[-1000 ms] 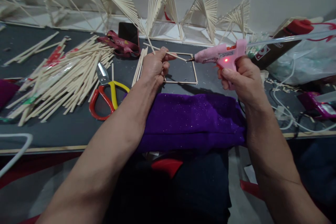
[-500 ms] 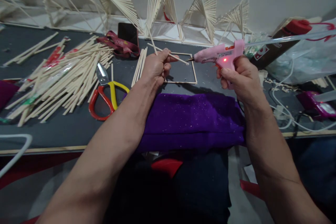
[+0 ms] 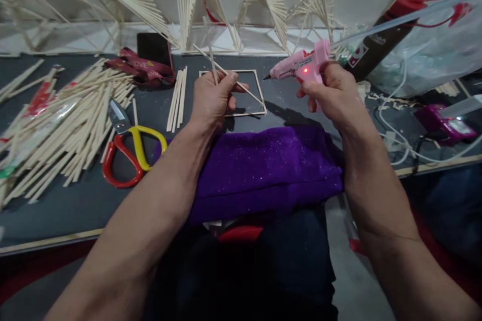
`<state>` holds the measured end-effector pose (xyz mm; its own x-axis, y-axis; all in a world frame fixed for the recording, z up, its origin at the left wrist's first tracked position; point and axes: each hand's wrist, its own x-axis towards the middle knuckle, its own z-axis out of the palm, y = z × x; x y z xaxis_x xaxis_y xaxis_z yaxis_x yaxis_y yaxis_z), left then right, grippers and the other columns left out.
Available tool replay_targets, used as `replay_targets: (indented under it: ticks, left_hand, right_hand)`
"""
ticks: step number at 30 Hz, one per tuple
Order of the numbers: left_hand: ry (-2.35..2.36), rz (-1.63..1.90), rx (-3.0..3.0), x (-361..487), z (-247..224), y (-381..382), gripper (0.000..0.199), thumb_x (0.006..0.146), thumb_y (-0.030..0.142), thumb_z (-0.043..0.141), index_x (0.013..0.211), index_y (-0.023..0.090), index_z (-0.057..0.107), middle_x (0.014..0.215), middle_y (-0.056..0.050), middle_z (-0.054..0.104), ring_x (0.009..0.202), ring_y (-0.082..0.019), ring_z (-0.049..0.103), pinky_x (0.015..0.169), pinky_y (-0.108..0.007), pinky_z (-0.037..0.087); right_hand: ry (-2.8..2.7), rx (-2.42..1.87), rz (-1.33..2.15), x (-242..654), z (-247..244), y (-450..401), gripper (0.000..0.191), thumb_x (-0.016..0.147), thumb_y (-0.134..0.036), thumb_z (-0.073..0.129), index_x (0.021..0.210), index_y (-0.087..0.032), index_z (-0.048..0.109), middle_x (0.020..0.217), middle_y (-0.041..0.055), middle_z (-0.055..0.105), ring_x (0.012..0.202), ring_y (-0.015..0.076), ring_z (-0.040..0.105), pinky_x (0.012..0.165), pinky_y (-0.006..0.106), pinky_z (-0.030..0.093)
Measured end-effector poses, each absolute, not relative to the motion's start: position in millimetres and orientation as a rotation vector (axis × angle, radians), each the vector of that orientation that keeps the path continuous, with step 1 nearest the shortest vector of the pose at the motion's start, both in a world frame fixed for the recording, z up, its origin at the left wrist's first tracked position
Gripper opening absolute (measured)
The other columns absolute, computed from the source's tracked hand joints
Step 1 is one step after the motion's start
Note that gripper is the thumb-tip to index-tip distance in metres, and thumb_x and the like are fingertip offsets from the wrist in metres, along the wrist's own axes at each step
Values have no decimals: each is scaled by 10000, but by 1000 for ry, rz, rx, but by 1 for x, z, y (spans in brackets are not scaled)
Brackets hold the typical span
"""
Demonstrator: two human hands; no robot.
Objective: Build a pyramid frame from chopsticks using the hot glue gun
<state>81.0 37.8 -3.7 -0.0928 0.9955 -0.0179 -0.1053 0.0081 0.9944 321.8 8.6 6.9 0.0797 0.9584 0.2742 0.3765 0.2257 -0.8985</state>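
My left hand [image 3: 216, 93] is closed on thin wooden sticks; one stick [image 3: 248, 91] slants down to the right and another points up between the fingers. Below that hand lies a rectangular stick frame [image 3: 259, 85], partly hidden by it. In my right hand [image 3: 333, 88] is a pink hot glue gun [image 3: 301, 66] with its red light lit. The gun's dark nozzle points left, apart from the sticks. A folded purple cloth [image 3: 263, 165] lies at the table's near edge between my forearms.
Left are scissors [image 3: 131, 150] with red and yellow handles, a pile of sticks [image 3: 83, 125], a short row of sticks [image 3: 176, 100] and a phone [image 3: 154, 52]. Stick structures [image 3: 263, 10] line the wall. A dark bottle [image 3: 380, 35], plastic bag [image 3: 417, 70] and white cable [image 3: 387, 110] are right.
The glue gun's nozzle has drawn away from the end of the slanting stick. My left hand has lowered that stick's end towards the frame's near right corner. The view has shifted right.
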Motion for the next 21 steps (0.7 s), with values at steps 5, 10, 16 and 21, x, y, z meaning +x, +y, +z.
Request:
replay_targets:
  ticks: [5,10,16,21]
  left_hand:
    - [1195,1304,1025,88,-1,32,123,955,183,716,871,232,640,749,19,766,376,-38,454,373,-176,267]
    - [1201,1297,1003,89,-1,31,112,954,186,728,908,248,647,731,44,745,362,-24,453,397,-163,319]
    - [1214,1304,1138,90,-7,33,126,967,197,717,873,232,640,769,33,750,382,-19,467,404,-152,315]
    - [1193,1269,1230,94,-8,31,123,984,211,701,884,231,633,782,29,765,401,-28,467,401,-142,306]
  right_hand:
    - [-1307,-1313,950,317,-1,17,136,895,-316,752,895,-230,646,843,52,735,556,140,589,435,298,480]
    - [-1239,-1363,1116,312,-21,29,269,910,-397,784,786,-235,608,668,24,614,578,146,602,484,291,547]
    - [-1222,-1393,1104,309,-30,38,250,889,-370,811,876,-219,613,730,40,659,592,133,620,504,285,553]
    - [-1382,-1388,932,305,-36,49,272,868,-333,800,1027,-245,598,701,34,626,676,202,659,524,326,557]
